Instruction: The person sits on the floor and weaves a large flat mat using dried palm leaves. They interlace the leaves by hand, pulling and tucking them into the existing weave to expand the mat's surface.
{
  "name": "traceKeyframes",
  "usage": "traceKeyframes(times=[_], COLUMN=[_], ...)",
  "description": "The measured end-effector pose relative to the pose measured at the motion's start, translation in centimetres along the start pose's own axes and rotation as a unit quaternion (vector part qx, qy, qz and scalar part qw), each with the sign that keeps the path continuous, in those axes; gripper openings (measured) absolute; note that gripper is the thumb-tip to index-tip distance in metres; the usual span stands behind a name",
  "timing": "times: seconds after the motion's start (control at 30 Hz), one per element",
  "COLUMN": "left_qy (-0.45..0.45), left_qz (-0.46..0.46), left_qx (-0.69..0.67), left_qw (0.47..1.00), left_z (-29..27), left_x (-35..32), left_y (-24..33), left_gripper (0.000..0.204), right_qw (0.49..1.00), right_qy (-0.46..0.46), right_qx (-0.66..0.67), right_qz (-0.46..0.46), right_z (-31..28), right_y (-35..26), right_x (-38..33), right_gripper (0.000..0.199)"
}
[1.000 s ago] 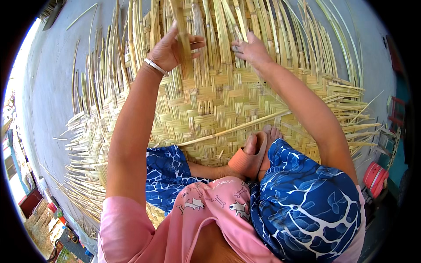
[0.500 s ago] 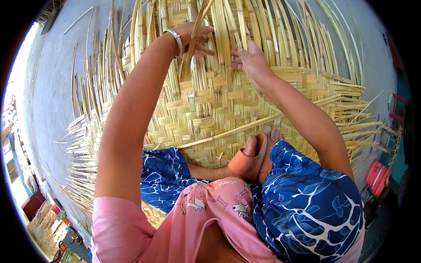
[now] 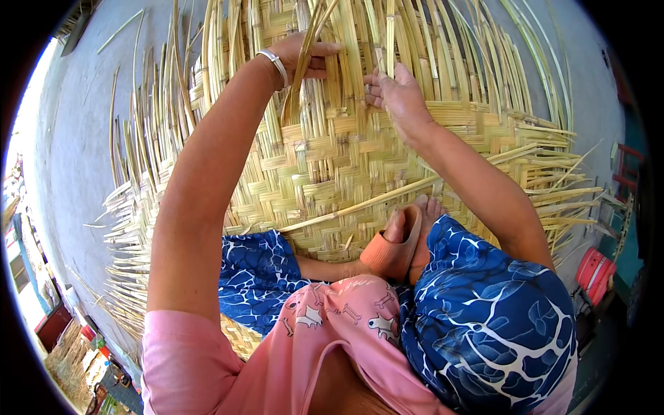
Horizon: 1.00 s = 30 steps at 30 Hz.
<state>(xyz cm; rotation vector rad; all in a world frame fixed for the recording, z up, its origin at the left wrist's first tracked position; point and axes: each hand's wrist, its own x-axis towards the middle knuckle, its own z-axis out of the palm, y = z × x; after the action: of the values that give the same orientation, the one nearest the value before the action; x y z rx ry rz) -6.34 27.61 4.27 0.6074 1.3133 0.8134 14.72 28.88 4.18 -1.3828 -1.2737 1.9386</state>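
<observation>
A large woven bamboo mat (image 3: 325, 159) lies on the grey floor, its loose strips fanning outward at the far edge. My left hand (image 3: 304, 55), with a silver bangle on the wrist, grips a few raised bamboo strips (image 3: 299, 90) lifted off the weave. Just to its right, my right hand (image 3: 395, 93) presses on the mat and pinches an upright strip (image 3: 389, 38) between its fingers. I sit on the mat's near edge in blue patterned trousers, one foot in an orange sandal (image 3: 394, 245).
A long loose bamboo strip (image 3: 387, 194) lies slantwise across the woven part in front of my foot. Grey concrete floor (image 3: 76, 138) surrounds the mat. A red object (image 3: 596, 273) sits at the right edge, and clutter lies at the lower left.
My left hand has moved farther up the mat and lifted a few strips. The right hand shifted slightly forward along the weave's edge.
</observation>
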Motion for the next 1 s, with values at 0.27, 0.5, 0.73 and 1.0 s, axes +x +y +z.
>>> traceKeyframes(times=[0.27,0.5,0.73,1.0], left_qy=[0.146,0.078,0.047,0.0], left_qz=[-0.053,-0.02,0.02,0.064], left_qx=[0.137,0.084,0.021,-0.046], left_qw=[0.978,0.993,0.998,0.997], left_z=[0.6,0.9,0.3,-0.2], left_x=[1.3,1.2,-0.1,-1.1], left_y=[-0.9,-1.8,-2.7,-2.5], left_gripper=[0.027,0.034,0.044,0.033], right_qw=[0.997,0.998,0.997,0.836], right_qy=[0.015,-0.002,-0.001,-0.163], right_qx=[-0.062,-0.02,-0.064,-0.475], right_qz=[-0.054,-0.057,-0.043,-0.22], right_z=[0.3,0.9,0.8,-0.7], right_y=[-0.3,-0.3,0.4,0.5], right_x=[-0.1,-0.2,0.9,3.5], right_gripper=[0.014,0.014,0.023,0.017])
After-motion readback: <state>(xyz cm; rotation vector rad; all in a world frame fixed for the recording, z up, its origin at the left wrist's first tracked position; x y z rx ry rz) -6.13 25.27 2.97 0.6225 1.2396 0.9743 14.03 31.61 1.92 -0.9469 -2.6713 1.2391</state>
